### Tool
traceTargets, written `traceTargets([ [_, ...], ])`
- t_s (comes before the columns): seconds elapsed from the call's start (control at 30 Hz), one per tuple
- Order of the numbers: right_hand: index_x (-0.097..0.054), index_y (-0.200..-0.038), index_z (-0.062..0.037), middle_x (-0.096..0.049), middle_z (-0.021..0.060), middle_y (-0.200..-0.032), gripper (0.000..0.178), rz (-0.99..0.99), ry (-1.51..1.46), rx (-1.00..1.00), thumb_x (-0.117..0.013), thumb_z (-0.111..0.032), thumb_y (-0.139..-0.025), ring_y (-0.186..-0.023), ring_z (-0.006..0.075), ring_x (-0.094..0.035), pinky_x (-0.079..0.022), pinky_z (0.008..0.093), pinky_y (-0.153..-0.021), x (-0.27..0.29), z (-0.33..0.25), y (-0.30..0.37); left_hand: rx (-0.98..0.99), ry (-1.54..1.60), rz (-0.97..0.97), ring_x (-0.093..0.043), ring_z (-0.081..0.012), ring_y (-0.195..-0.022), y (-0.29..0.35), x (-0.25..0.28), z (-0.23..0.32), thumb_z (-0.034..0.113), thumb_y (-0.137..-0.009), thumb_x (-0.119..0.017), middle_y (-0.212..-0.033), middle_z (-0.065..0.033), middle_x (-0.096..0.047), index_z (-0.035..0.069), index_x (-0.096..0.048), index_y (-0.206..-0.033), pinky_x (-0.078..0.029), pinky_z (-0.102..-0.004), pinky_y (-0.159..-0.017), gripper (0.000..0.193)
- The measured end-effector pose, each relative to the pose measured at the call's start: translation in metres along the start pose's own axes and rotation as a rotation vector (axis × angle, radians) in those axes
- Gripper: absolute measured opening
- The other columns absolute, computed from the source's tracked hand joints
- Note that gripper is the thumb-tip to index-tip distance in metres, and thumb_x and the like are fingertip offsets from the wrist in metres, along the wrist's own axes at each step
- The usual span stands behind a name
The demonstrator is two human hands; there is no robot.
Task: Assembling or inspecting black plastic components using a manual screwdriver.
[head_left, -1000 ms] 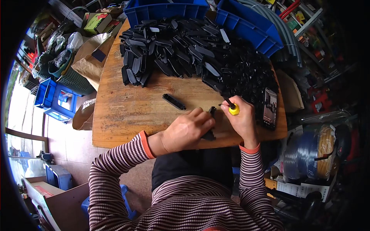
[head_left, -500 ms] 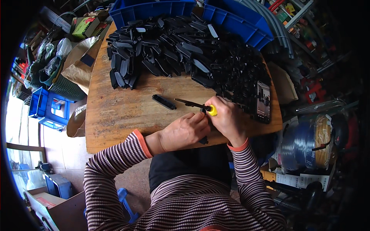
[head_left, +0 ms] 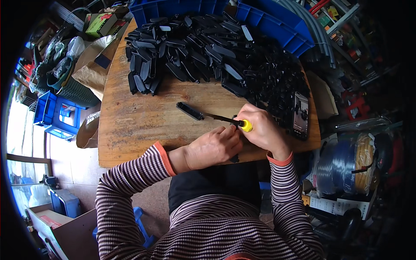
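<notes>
My right hand (head_left: 262, 129) is closed around a yellow-handled tool (head_left: 247, 125). Its long dark shaft points left across the table, and its tip appears beside the right end of a long black plastic piece (head_left: 187, 109) lying on the wood. Close against it, my left hand (head_left: 215, 148) is closed with fingertips pinched on a small black part (head_left: 234, 158). Fingers cover most of that part, so its shape is hidden. Both hands are over the front edge of the wooden table (head_left: 134, 130).
A heap of long black plastic pieces (head_left: 177, 47) covers the table's far side, with smaller black parts (head_left: 277, 82) heaped at right. A phone (head_left: 300, 116) lies near the right edge. Blue crates (head_left: 277, 26) stand behind. Paper bags (head_left: 93, 65) stand to the left, wrapped coils (head_left: 342, 164) to the right.
The whole view has shifted slightly. Both hands, with the tool and the small part, have moved a little toward me and to the right. Both grips look the same.
</notes>
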State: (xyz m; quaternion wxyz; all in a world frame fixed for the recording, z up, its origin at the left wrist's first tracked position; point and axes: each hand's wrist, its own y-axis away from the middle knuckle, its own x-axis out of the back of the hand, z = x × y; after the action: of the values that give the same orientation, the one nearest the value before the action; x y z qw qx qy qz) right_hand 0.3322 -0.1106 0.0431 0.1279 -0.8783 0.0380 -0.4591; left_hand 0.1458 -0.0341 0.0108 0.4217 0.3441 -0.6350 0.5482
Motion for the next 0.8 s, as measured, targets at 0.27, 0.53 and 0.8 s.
traceTargets([
  [0.27, -0.061, -0.090, -0.0029, -0.065, 0.0063, -0.076, 0.006, 0.555, -0.554, 0.060, -0.063, -0.009, -0.091, -0.062, 0.0102, -0.059, -0.046, 0.0246, -0.054, 0.004, -0.019, -0.035, -0.007, 0.017, -0.016, -0.058, -0.0265, -0.113, -0.003, 0.004, -0.001, 0.020, -0.080, -0.060, -0.117, -0.0122, -0.060, 0.003, -0.060, -0.109, -0.050, -0.0318, -0.086, 0.034],
  [0.53, -0.059, -0.091, -0.0038, -0.064, 0.0037, -0.078, 0.006, 0.735, -0.607, -0.145, -0.063, -0.008, -0.093, -0.069, 0.0072, -0.057, -0.046, 0.0222, -0.060, -0.002, -0.011, -0.016, -0.005, 0.056, -0.026, -0.053, -0.0259, -0.119, 0.001, 0.001, -0.007, 0.018, -0.079, -0.061, -0.123, -0.0119, -0.058, 0.005, -0.062, -0.111, -0.049, -0.0337, -0.086, 0.034],
  [0.8, -0.066, -0.091, -0.0016, -0.066, 0.0109, -0.083, 0.011, 0.392, 0.227, -0.241, -0.071, -0.007, -0.083, -0.073, 0.0271, -0.065, -0.050, 0.0350, -0.065, 0.003, 0.034, 0.011, -0.008, 0.046, -0.153, -0.054, -0.0235, -0.113, -0.021, 0.003, -0.027, 0.015, -0.081, -0.060, -0.113, -0.0060, -0.059, 0.008, -0.063, -0.110, -0.044, -0.0343, -0.089, 0.029],
])
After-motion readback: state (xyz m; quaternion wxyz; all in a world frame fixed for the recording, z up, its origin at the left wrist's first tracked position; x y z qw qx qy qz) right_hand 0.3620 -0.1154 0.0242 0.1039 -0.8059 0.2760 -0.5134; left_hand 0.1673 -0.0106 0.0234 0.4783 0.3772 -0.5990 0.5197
